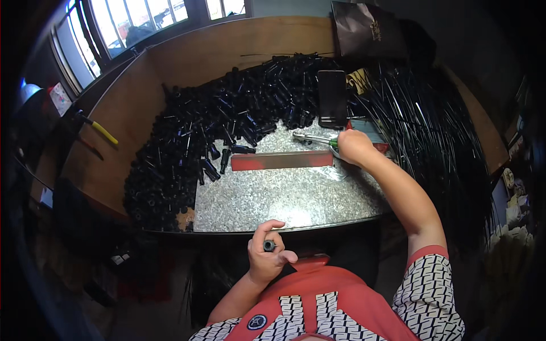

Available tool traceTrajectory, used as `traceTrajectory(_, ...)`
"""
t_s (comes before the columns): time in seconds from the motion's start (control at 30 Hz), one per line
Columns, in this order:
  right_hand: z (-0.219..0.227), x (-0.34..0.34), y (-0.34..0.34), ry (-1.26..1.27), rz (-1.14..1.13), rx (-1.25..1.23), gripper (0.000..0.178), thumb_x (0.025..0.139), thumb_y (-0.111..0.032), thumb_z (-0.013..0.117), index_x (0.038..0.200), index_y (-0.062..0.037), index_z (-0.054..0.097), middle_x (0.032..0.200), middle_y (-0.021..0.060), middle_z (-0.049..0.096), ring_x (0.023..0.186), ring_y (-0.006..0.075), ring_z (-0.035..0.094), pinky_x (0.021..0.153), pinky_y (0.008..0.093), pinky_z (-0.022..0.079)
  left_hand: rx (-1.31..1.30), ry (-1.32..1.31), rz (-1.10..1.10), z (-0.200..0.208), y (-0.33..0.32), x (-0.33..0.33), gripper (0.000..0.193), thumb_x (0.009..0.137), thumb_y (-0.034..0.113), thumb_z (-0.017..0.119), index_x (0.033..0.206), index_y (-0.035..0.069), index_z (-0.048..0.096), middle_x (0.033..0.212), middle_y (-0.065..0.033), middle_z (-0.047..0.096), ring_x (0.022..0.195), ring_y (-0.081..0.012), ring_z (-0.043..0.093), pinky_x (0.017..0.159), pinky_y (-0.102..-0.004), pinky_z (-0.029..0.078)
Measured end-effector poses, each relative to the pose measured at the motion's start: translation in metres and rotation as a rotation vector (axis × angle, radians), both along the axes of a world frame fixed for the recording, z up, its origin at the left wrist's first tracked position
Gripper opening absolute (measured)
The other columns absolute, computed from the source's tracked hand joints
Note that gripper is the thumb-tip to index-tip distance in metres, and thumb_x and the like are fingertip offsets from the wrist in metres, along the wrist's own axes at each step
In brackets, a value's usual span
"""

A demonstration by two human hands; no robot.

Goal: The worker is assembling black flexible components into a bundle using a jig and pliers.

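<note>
My left hand [265,257] is raised near the table's front edge, its fingers curled around a small black cylindrical part [269,245] with its round end showing. My right hand [354,148] is closed on pliers [318,138] with a bit of green at the grip. Their metal jaws point left, over the far part of a speckled stone slab [273,199]. Just in front of the jaws lies a straight bar [278,161], reddish at its left and grey at its right. Several loose black cylindrical parts [225,161] rest left of the bar.
A large heap of black parts [227,108] curves around the slab's left and far sides. Long thin black strands [421,113] pile up on the right. A dark phone [332,96] stands beyond the slab. Wooden boards [239,40] wall the table; a yellow-handled tool [102,131] is at left.
</note>
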State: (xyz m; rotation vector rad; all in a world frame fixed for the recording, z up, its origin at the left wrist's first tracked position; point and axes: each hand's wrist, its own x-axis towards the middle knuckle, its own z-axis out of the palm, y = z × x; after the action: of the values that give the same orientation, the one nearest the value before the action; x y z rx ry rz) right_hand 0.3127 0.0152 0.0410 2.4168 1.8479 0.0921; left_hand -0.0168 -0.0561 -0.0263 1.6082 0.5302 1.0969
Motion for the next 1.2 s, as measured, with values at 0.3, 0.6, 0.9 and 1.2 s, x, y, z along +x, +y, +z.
traceTrajectory(0.3,0.004,-0.003,0.002,0.146,0.011,0.182,0.024,0.073,-0.015,0.062,0.090,0.0015,0.067,0.087,0.0248,0.067,0.088,0.0389,0.065,0.082,0.0454,0.051,-0.080,-0.061,-0.011,-0.006,0.005,-0.002,0.079,0.065,0.046,0.081,0.115,-0.004,0.047,0.059,0.0050,0.042,0.053,-0.0035,0.043,0.049,-0.0189,0.036)
traceTrajectory(0.6,0.008,-0.048,-0.025,0.589,0.092,0.503,0.010,0.079,-0.005,0.058,0.088,0.0003,0.057,0.084,0.0245,0.062,0.083,0.0412,0.062,0.073,0.0479,0.048,-0.097,-0.059,0.038,-0.006,0.009,0.004,0.082,0.069,0.053,0.078,0.119,-0.003,0.043,0.058,0.0040,0.044,0.052,-0.0046,0.043,0.050,-0.0195,0.037)
traceTrajectory(0.9,-0.028,-0.174,-0.101,1.371,0.528,0.583,0.015,0.087,-0.015,0.062,0.089,-0.0006,0.059,0.085,0.0147,0.054,0.079,0.0323,0.057,0.070,0.0393,0.046,-0.022,-0.077,0.141,-0.002,0.012,0.021,0.094,0.069,0.066,0.070,0.124,-0.003,0.039,0.069,0.0030,0.052,0.064,-0.0044,0.049,0.061,-0.0186,0.040)
traceTrajectory(1.2,-0.032,-0.179,-0.106,1.378,0.512,0.662,0.015,0.088,-0.013,0.063,0.097,-0.0015,0.065,0.090,0.0123,0.056,0.081,0.0283,0.058,0.073,0.0347,0.048,-0.009,0.043,0.206,0.011,0.003,0.025,0.101,0.068,0.080,0.057,0.119,-0.005,0.041,0.090,-0.0038,0.059,0.097,-0.0144,0.054,0.091,-0.0332,0.043)
